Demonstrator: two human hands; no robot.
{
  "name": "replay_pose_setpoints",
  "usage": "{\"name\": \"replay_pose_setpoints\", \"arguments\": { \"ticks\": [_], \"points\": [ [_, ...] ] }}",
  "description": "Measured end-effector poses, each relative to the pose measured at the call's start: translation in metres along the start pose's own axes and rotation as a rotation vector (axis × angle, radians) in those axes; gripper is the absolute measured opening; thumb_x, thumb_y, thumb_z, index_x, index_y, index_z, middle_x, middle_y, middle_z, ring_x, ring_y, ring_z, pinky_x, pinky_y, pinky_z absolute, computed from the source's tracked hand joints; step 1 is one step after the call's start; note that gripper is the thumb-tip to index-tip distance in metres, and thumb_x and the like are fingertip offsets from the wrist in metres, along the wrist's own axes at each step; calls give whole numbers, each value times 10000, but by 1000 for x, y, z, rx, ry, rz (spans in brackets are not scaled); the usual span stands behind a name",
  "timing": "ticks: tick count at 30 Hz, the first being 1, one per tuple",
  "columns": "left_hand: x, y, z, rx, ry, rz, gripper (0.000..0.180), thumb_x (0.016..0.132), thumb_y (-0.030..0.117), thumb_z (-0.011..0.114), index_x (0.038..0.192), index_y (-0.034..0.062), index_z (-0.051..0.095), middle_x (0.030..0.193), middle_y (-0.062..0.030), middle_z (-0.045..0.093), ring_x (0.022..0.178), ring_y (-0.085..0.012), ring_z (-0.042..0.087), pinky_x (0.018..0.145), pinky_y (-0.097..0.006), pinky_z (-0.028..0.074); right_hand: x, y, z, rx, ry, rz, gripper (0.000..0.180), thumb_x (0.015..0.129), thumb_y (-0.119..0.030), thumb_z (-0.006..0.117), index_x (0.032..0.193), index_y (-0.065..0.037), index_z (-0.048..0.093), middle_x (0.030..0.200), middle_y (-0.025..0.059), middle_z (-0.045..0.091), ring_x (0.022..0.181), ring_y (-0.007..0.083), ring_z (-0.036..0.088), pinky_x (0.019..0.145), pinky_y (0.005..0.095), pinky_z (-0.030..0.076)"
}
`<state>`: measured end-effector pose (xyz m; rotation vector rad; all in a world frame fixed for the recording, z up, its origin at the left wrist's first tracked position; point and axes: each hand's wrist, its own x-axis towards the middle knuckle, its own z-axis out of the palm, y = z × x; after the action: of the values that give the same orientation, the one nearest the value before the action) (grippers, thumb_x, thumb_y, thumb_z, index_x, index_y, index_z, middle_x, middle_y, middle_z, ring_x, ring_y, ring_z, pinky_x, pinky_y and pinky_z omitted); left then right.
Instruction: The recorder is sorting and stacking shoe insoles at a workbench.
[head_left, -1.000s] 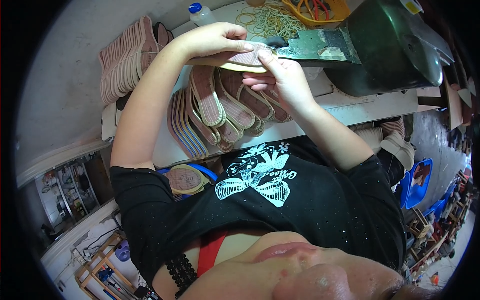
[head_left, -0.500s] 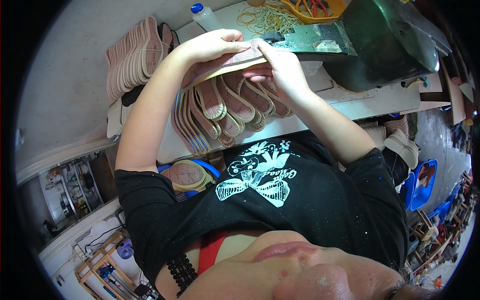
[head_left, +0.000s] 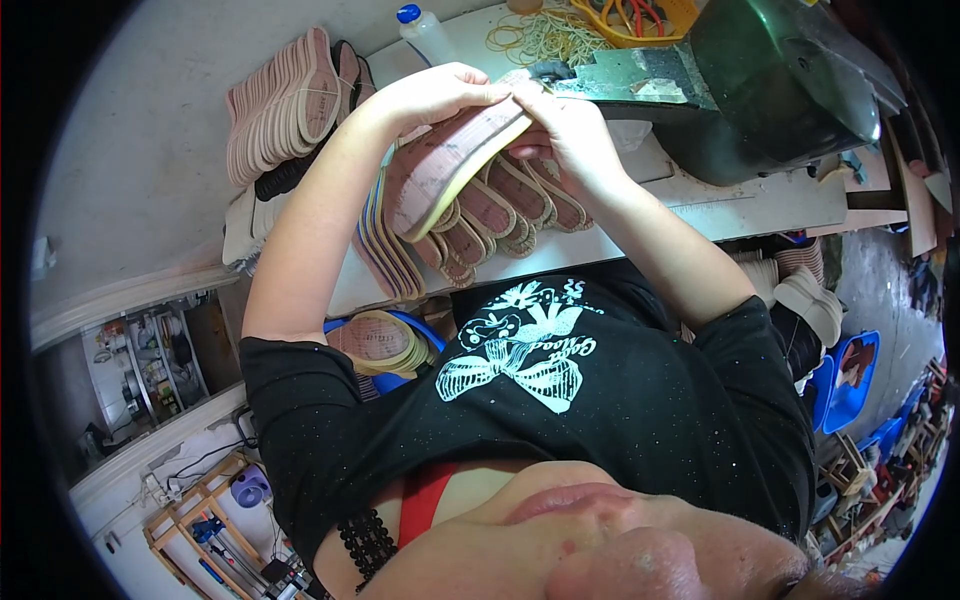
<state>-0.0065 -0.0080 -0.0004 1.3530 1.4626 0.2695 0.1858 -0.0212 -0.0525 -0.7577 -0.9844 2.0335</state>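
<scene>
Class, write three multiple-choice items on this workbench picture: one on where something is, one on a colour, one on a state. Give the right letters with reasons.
1. Where is the bottle?
A. At the bench's far edge, beyond the left hand
B. On the floor
C. In the right hand

2. What colour is the bottle's cap?
A. Red
B. Blue
C. Black

3. How is the insole held?
A. Lying loose on the bench
B. In one hand only
C. In both hands, at the machine's plate

Answers:
1 A: the bottle stands at the bench's far edge, past the left hand.
2 B: its cap is blue.
3 C: the left hand and the right hand both grip the insole by the machine.
</scene>
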Motion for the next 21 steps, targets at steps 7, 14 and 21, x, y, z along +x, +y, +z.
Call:
{"name": "replay_pose_setpoints", "arguments": {
  "ticks": [7, 14, 21],
  "points": [
    [-12, 9, 6, -89, -18, -138, 322, 864, 406, 596, 812, 89, 627, 689, 1, 601, 550, -66, 552, 490, -216, 441, 1, 2, -2, 86, -7, 27, 312, 857, -263, 640, 987, 20, 622, 879, 77, 652, 758, 121, 637, 662, 239, 514],
    [-14, 20, 19, -287, -47, -252, 470, 886, 452, 557, 784, -3, 618, 590, -96, 615, 418, -132, 567, 383, -218, 447, -9, -7, -19, -35, -65, 83, 266, 847, -218, 641, 878, 46, 640, 793, 67, 642, 688, 98, 597, 625, 238, 484],
    [-8, 20, 13, -243, 40, -230, 510, 883, 500, 535, 734, 13, 576, 530, -100, 596, 403, -125, 557, 374, -221, 419, -58, -31, -36, -260, -295, 300, 262, 788, -198, 725, 940, 11, 676, 840, 48, 669, 760, 86, 604, 721, 240, 483]
  ]
}}
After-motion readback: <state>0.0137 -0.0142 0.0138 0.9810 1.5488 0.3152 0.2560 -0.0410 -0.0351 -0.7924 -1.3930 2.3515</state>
